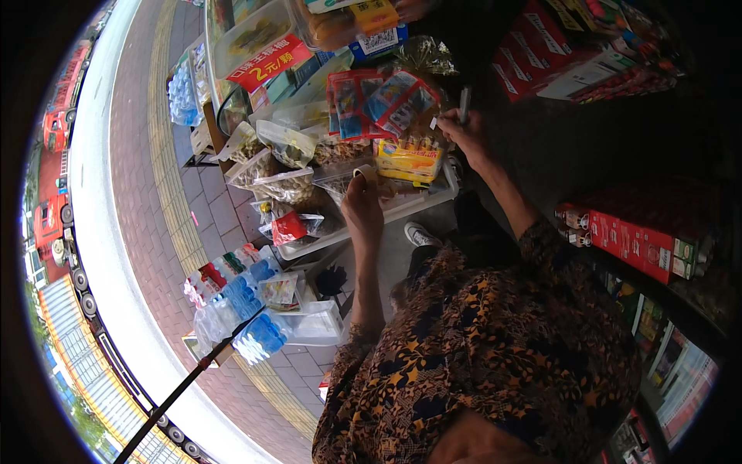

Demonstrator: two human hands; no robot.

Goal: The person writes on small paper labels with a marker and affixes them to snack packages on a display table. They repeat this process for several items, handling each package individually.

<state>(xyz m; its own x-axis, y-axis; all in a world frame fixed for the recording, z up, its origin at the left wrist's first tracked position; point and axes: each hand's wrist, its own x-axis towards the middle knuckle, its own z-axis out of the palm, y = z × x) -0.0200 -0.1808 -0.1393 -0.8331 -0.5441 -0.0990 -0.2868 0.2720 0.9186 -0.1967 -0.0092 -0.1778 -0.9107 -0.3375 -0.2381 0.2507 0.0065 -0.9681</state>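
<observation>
My left hand [364,206] grips a roll of pale tape [365,172] above the near side of a white plastic tray [316,246]. My right hand [468,138] holds a grey pen or marker [465,104], with a small white piece [433,123] at its fingertips. Between and beyond my hands lie several red-and-blue packets [400,101] and a yellow wrapped pack [407,160], which looks like sausages. Clear zip bags of dried goods [287,185] crowd the tray's left part. A red packet [288,227] rests among them.
Packs of bottled water [237,298] stand on the paving at lower left, near a clear plastic bin [316,322]. A red price sign [269,62] fronts a display case. Red cartons [629,240] stand at right. A dark pole [174,397] crosses lower left; trucks line the road.
</observation>
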